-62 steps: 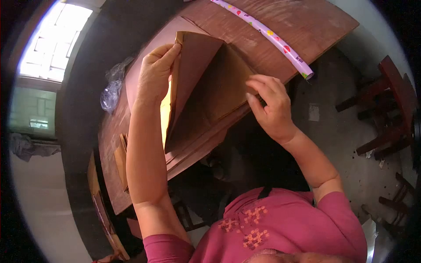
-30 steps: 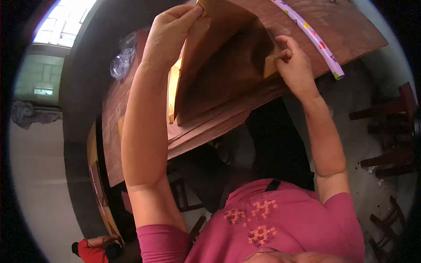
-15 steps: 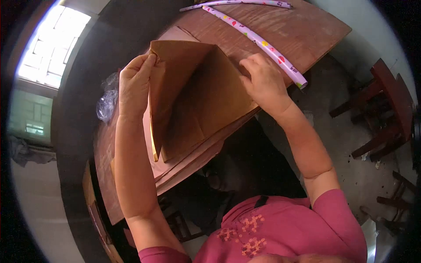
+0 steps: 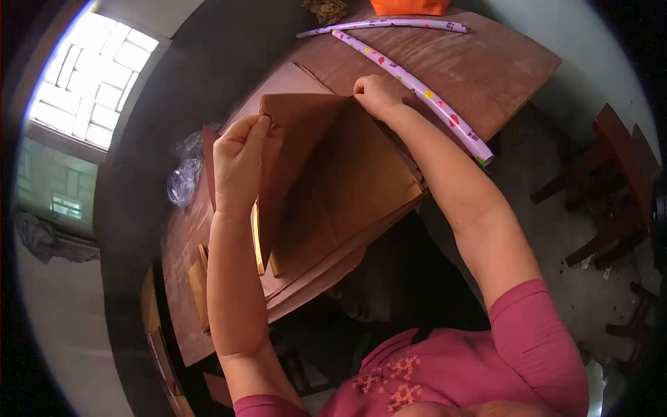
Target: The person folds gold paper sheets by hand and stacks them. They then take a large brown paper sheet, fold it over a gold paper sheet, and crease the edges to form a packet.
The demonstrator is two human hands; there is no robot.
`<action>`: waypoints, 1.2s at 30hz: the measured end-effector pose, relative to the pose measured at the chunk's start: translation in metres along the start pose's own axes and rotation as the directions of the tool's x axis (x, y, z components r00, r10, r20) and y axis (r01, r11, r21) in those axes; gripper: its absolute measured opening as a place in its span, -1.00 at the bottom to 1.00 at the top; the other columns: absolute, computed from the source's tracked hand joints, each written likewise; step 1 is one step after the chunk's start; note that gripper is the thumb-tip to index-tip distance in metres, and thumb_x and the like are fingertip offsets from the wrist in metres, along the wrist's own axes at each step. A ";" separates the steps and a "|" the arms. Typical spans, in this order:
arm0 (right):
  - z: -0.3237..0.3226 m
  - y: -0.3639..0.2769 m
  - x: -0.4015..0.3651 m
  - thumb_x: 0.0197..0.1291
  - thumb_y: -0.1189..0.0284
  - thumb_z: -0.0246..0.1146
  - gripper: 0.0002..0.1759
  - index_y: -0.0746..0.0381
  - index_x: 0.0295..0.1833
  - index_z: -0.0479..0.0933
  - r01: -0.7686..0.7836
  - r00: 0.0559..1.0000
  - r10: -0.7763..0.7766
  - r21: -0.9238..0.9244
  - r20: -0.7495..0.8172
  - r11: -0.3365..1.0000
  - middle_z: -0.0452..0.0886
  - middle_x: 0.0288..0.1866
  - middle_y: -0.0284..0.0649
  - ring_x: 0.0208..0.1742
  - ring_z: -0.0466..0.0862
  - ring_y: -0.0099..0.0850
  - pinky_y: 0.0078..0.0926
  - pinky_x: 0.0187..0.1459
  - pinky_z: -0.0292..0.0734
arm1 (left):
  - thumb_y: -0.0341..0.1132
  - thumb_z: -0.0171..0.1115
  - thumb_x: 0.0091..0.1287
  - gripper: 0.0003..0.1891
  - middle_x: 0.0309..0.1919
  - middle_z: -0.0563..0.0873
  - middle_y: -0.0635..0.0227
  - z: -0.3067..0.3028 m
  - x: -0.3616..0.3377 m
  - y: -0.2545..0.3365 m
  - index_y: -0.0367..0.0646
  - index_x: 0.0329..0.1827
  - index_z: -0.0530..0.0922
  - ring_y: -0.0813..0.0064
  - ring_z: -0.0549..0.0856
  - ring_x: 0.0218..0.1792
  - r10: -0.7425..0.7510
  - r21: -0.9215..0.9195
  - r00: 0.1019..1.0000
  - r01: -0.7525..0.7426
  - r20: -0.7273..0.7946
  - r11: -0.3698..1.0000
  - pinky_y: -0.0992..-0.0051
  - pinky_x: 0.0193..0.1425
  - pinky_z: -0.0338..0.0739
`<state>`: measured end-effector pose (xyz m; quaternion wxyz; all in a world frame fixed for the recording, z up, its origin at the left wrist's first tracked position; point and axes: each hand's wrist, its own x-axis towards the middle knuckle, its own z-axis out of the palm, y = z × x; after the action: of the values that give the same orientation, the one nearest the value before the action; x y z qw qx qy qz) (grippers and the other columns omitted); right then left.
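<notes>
A large sheet of brown paper point(image 4: 340, 187) lies over a stack of paper sheets point(image 4: 316, 278), its left part lifted into a standing flap. My left hand point(image 4: 240, 156) pinches the top left corner of this flap between thumb and fingers. At the far edge, my right hand point(image 4: 379, 97) is closed on the paper where the flap meets the flat part; its fingertips are partly hidden. A shiny gold-coloured strip shows at the flap's lower left edge.
Two patterned wrapping-paper rolls point(image 4: 455, 121) lie on the wooden table point(image 4: 500, 59). Crumpled clear plastic point(image 4: 184, 182) sits by the left edge, and an orange object point(image 4: 410, 7) stands at the back. Dark wooden chairs point(image 4: 604, 187) are on the right.
My right hand has moved up and away, from above the paper's right side to its far edge, and closed there. My left hand keeps its pinch. The view has shifted slightly.
</notes>
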<state>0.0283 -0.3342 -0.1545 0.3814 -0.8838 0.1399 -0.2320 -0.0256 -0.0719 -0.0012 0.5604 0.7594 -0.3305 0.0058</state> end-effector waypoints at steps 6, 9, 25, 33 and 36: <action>0.025 0.013 0.005 0.11 0.35 0.33 -0.86 0.16 -0.25 0.68 0.135 0.977 -0.116 0.100 -0.179 0.986 0.77 -0.22 -0.15 -0.14 0.75 -0.20 -0.21 -0.12 0.61 | -0.40 0.21 0.50 -0.81 -0.27 0.77 0.40 -0.001 -0.002 -0.003 -0.38 -0.09 0.70 0.70 0.67 -0.23 0.057 0.114 0.998 -0.058 0.019 0.992 0.67 -0.08 0.56; 0.034 0.011 0.006 0.12 0.33 0.34 -0.85 0.18 -0.27 0.69 0.061 0.989 -0.024 0.256 -0.146 0.965 0.76 -0.26 -0.14 -0.20 0.76 -0.22 -0.25 -0.16 0.61 | -0.39 0.22 0.51 -0.81 -0.27 0.76 0.45 0.001 -0.008 0.001 -0.35 -0.05 0.70 0.71 0.65 -0.25 0.091 0.210 0.996 -0.094 0.023 0.973 0.68 -0.11 0.54; 0.037 0.004 0.013 0.06 0.57 0.32 -0.90 0.25 -0.32 0.73 -0.204 0.973 0.143 0.397 0.179 0.895 0.72 -0.44 -0.23 -0.57 0.60 -0.49 -0.45 -0.55 0.51 | -0.46 0.34 0.26 -0.89 -0.26 0.71 0.26 0.070 -0.082 -0.058 -0.19 -0.17 0.66 0.21 0.72 -0.29 0.513 0.695 0.823 -0.517 0.243 0.500 0.32 -0.22 0.60; 0.048 0.010 0.018 0.08 0.56 0.29 -0.90 0.25 -0.30 0.72 -0.283 0.954 0.200 0.447 0.224 0.848 0.69 -0.47 -0.25 -0.61 0.58 -0.46 -0.45 -0.57 0.51 | -0.49 0.36 0.24 -0.86 -0.24 0.73 0.29 0.065 -0.079 -0.066 -0.18 -0.15 0.67 0.26 0.72 -0.28 0.589 0.720 0.772 -0.549 0.241 0.425 0.34 -0.20 0.61; 0.060 0.019 0.032 0.09 0.55 0.28 -0.89 0.25 -0.31 0.72 -0.267 0.958 0.191 0.422 0.214 0.866 0.69 -0.48 -0.24 -0.63 0.57 -0.44 -0.42 -0.57 0.53 | -0.50 0.35 0.23 -0.84 -0.24 0.74 0.31 0.061 -0.082 -0.071 -0.18 -0.13 0.67 0.28 0.73 -0.27 0.602 0.709 0.758 -0.567 0.250 0.419 0.34 -0.20 0.61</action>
<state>0.0854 -0.3242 -0.1951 0.6093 -0.7655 0.1550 -0.1368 -0.0755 -0.0727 -0.1151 0.1638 0.7557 -0.5274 0.3520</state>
